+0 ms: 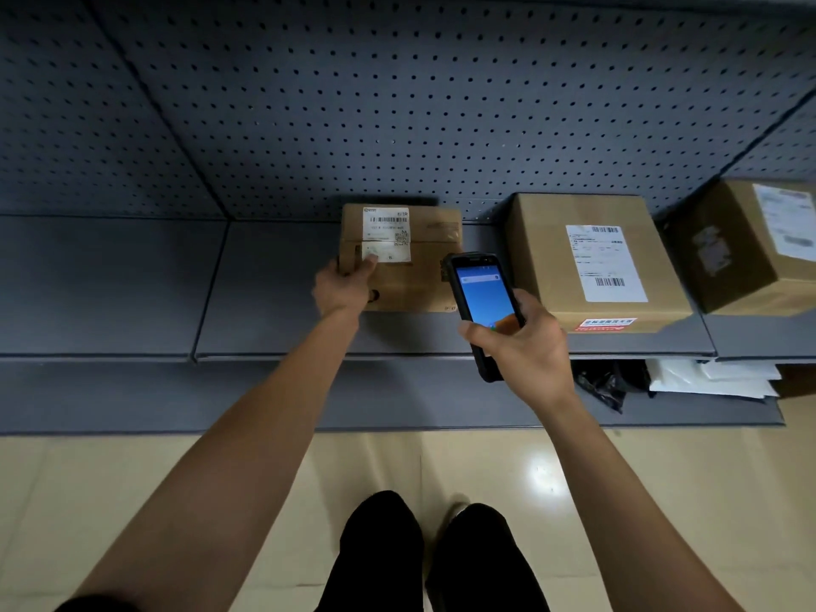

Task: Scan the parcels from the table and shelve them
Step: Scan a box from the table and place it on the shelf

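A flat brown cardboard parcel [415,276] with a white barcode label lies on the grey shelf [273,302], near the pegboard back. My left hand [346,282] grips its near left corner, thumb on top by the label. My right hand [525,346] holds a black handheld scanner [481,302] with a lit blue screen, just right of that parcel and above the shelf's front edge.
Two larger cardboard boxes stand to the right on the same shelf, one [591,258] close to the scanner, another [746,245] at the frame edge. A lower shelf holds white mailers [715,377] and a black bag [605,382]. Shelf space left of the parcel is bare. Tiled floor below.
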Available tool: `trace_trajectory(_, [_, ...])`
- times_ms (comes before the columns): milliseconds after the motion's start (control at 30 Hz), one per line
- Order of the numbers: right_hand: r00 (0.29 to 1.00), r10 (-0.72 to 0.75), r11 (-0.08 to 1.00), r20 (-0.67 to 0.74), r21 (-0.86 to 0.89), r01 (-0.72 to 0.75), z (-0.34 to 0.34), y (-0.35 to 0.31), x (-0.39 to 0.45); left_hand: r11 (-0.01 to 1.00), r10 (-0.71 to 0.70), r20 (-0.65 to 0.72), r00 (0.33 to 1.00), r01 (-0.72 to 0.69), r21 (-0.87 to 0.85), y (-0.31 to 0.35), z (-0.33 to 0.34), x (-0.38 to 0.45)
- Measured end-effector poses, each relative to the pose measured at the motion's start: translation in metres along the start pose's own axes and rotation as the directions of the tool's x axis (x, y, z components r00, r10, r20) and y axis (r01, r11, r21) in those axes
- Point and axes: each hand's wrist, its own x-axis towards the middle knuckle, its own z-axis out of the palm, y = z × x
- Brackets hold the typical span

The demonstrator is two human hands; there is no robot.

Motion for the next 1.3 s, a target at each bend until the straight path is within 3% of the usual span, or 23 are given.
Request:
trace_trajectory(367, [0.999, -0.018, 0.999, -0.042, 0.032, 0.019, 0.006, 0.010, 0.017, 0.997, 0.074, -0.025, 0.997, -0.073, 0.021, 0.015, 0.024, 0.038])
trace_trajectory(567, [0.998, -0.007, 0.999, -0.059, 0.046, 0.009, -0.001, 0.006, 0.011, 0.997, 0.068, 0.037, 0.997, -0.069, 0.030, 0.020, 0.020, 0.044])
trace_trajectory(867, [0.995, 0.079, 0.997, -0.067, 0.020, -0.078, -0.026, -0.020, -0.026, 0.963, 0.043, 0.097, 0.994, -0.067, 0.259, 0.014, -0.023, -0.001])
trace_trajectory(1067, [0.981, 0.173, 0.984, -0.083, 0.056, -0.169, -0.054, -0.036, -0.061, 0.952, -0.031, 0.203, 0.979, -0.033, 0.304, 0.028, -0.039, -0.056])
trace_trajectory(1167, [0.977, 0.190, 0.981, -0.099, 0.069, -0.184, -0.071, -0.037, -0.076, 0.925, 0.015, 0.302, 0.953, -0.129, 0.358, 0.038, -0.031, -0.086])
trace_trajectory(1300, [0.963, 0.217, 0.976, -0.158, 0.071, -0.208, -0.101, -0.028, -0.095, 0.823, 0.149, 0.475, 0.867, -0.375, 0.427, 0.056, -0.004, -0.123])
